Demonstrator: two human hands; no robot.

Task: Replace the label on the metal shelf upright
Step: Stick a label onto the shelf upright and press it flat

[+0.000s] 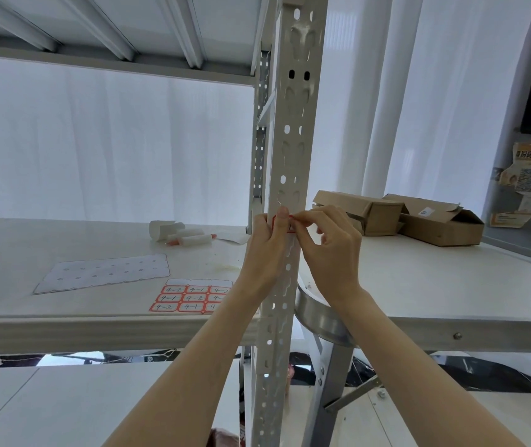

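- I see bright, diffuse daylight coming through the sheer white curtain [112, 140]; shadows are faint.
- Wide-angle distortion bows the perforated white metal upright [293, 162] and the frame edges.
- The small red-bordered label [291, 226] looks soft, unreadable to me.

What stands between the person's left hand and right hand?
In the head view, the perforated white metal shelf upright stands between the left hand and the right hand, with a small red-bordered label on it, pinched by the right hand.

Cardboard boxes [383, 214] — on white table [419, 279], right.
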